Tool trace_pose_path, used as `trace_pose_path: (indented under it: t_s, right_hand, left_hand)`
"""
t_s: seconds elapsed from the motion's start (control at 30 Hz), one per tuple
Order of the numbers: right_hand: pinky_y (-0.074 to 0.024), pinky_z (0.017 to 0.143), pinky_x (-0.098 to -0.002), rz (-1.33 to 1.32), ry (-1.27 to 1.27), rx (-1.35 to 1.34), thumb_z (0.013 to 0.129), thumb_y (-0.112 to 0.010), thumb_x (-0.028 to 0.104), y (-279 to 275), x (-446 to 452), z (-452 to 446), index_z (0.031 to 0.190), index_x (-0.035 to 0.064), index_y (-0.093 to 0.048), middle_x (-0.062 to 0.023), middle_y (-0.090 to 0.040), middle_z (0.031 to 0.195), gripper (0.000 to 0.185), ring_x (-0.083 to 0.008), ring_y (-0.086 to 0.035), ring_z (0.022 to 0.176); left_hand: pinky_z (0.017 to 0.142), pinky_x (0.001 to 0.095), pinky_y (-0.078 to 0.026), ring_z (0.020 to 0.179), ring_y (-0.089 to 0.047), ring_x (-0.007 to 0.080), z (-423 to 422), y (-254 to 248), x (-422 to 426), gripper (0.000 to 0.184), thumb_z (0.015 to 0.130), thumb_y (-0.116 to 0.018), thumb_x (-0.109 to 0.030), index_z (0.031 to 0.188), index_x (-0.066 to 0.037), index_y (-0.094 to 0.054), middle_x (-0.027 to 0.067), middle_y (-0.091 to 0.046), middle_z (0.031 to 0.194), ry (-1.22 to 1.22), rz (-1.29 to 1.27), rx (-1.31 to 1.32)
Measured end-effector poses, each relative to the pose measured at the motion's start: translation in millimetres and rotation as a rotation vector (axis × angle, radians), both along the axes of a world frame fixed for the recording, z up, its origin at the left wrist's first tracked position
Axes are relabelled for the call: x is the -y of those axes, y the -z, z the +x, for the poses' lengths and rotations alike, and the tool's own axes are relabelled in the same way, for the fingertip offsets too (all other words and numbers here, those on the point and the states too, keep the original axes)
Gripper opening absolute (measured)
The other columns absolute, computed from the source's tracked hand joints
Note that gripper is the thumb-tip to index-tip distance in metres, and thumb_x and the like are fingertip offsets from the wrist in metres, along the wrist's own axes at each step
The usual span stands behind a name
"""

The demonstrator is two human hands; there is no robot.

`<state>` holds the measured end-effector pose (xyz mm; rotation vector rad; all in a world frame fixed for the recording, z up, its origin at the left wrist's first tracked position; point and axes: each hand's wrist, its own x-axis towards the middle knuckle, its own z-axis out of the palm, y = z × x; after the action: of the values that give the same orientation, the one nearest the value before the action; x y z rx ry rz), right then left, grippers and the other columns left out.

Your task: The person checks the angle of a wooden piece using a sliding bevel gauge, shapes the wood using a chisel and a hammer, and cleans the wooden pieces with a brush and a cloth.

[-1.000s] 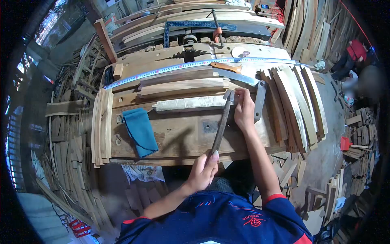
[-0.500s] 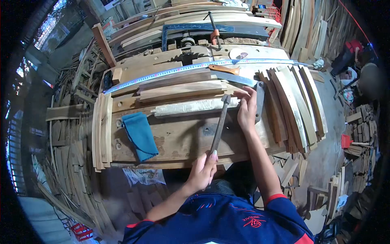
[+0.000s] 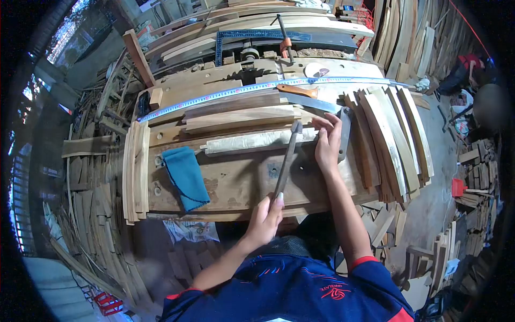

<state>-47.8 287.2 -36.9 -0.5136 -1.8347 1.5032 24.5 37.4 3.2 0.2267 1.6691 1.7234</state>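
In my left hand (image 3: 264, 221) is a long, slim grey-brown tool (image 3: 287, 163) with a small dark head at its far end; the fingers are wrapped round its near end. The head hangs over a pale wood piece (image 3: 252, 143) lying across the bench, close to the piece's right end. My right hand (image 3: 328, 144) is curled at that right end, its fingers and thumb hiding the tip. Behind it lie a saw (image 3: 314, 102) with an orange-brown handle (image 3: 298, 90) and a dark metal plate (image 3: 345, 134). Wood strips (image 3: 241, 118) rest beyond the pale piece.
A blue cloth (image 3: 185, 180) lies at the bench's front left. Wood strips are stacked at the left edge (image 3: 137, 172) and right edge (image 3: 386, 142). A tape measure (image 3: 214, 98) stretches across the bench. Behind stand a clamp (image 3: 285, 45) and metal square (image 3: 219, 48). Another person (image 3: 465, 72) is far right.
The tool's head has shifted slightly up and left, and my left hand has moved a little left. My right hand stays at the end of the pale wood piece.
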Motion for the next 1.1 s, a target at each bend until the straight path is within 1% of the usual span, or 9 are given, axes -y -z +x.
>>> trace_pose_path:
  t_s: [0.17,0.3,0.43,0.57,0.7,0.83,0.87,1.0,1.1]
  right_hand:
    - [-0.0505,0.100,-0.0350,0.077,0.002,0.048,0.099,-0.039,-0.008,-8,2,5,0.134,-0.0024,-0.043,-0.0185,-0.070,0.116,0.036,-0.0238,-0.068,0.109]
    - [-0.0553,0.095,-0.0360,0.146,0.038,0.003,0.103,-0.041,-0.005,4,0,-1,0.134,-0.0018,-0.044,-0.0184,-0.072,0.110,0.032,-0.0258,-0.071,0.104]
    - [-0.0557,0.095,-0.0362,0.146,0.029,0.006,0.103,-0.040,-0.006,3,1,1,0.135,-0.0016,-0.044,-0.0183,-0.072,0.110,0.033,-0.0261,-0.072,0.105]
    - [-0.0557,0.094,-0.0365,0.174,0.024,-0.023,0.104,-0.039,-0.005,10,-1,-2,0.135,-0.0014,-0.044,-0.0182,-0.073,0.108,0.032,-0.0266,-0.072,0.103]
    - [-0.0558,0.093,-0.0365,0.163,0.007,0.033,0.104,-0.040,-0.004,-2,2,2,0.134,-0.0024,-0.044,-0.0175,-0.073,0.109,0.030,-0.0263,-0.072,0.103]
    - [-0.0565,0.089,-0.0349,0.161,-0.044,0.007,0.104,-0.053,0.003,-2,4,2,0.136,-0.0020,-0.047,-0.0163,-0.074,0.107,0.033,-0.0233,-0.072,0.099]
    - [-0.0567,0.087,-0.0342,0.145,-0.077,0.060,0.102,-0.061,0.008,-9,8,4,0.135,-0.0019,-0.050,-0.0153,-0.074,0.108,0.036,-0.0212,-0.072,0.097]
    - [-0.0534,0.093,-0.0437,0.524,-0.103,0.083,0.089,-0.079,0.027,-12,9,9,0.113,-0.0020,-0.068,-0.0211,-0.070,0.110,0.038,-0.0376,-0.067,0.104]
    - [-0.0526,0.095,-0.0436,0.610,-0.129,0.099,0.087,-0.081,0.028,-10,10,8,0.113,-0.0020,-0.069,-0.0201,-0.069,0.114,0.042,-0.0368,-0.066,0.107]
  left_hand:
    - [0.042,0.0256,-0.034,0.046,-0.042,0.0060,15,-9,29,0.040,0.111,-0.048,-0.041,0.095,-0.005,-0.053,-0.0013,-0.047,0.060,-0.116,0.011,-0.024]
    - [0.039,0.0246,-0.035,0.042,-0.043,0.0074,10,0,50,0.041,0.111,-0.047,-0.042,0.095,-0.005,-0.052,-0.0011,-0.047,0.059,-0.212,-0.023,0.151]
    - [0.038,0.0243,-0.035,0.039,-0.039,0.0077,18,-30,72,0.041,0.112,-0.041,-0.045,0.097,-0.008,-0.050,-0.0012,-0.045,0.057,-0.209,0.053,0.176]
    - [0.038,0.0241,-0.035,0.041,-0.040,0.0077,12,-4,84,0.040,0.112,-0.041,-0.046,0.099,-0.010,-0.050,-0.0017,-0.044,0.058,-0.339,-0.043,0.171]
    - [0.037,0.0236,-0.033,0.040,-0.039,0.0067,16,-22,97,0.038,0.112,-0.042,-0.045,0.098,-0.010,-0.049,-0.0018,-0.043,0.058,-0.361,-0.004,0.091]
    - [0.036,0.0238,-0.034,0.039,-0.038,0.0069,4,2,102,0.038,0.112,-0.041,-0.044,0.099,-0.010,-0.049,-0.0017,-0.042,0.057,-0.376,-0.139,0.066]
    - [0.036,0.0237,-0.034,0.039,-0.039,0.0071,4,3,103,0.039,0.112,-0.041,-0.044,0.098,-0.009,-0.049,-0.0018,-0.043,0.057,-0.372,-0.115,0.065]
    - [0.037,0.0237,-0.035,0.041,-0.040,0.0067,9,-5,100,0.040,0.112,-0.042,-0.045,0.096,-0.009,-0.050,-0.0019,-0.045,0.059,-0.353,-0.027,0.051]
    - [0.037,0.0238,-0.036,0.042,-0.041,0.0062,1,4,95,0.040,0.112,-0.043,-0.045,0.095,-0.009,-0.050,-0.0022,-0.044,0.059,-0.314,-0.078,0.049]
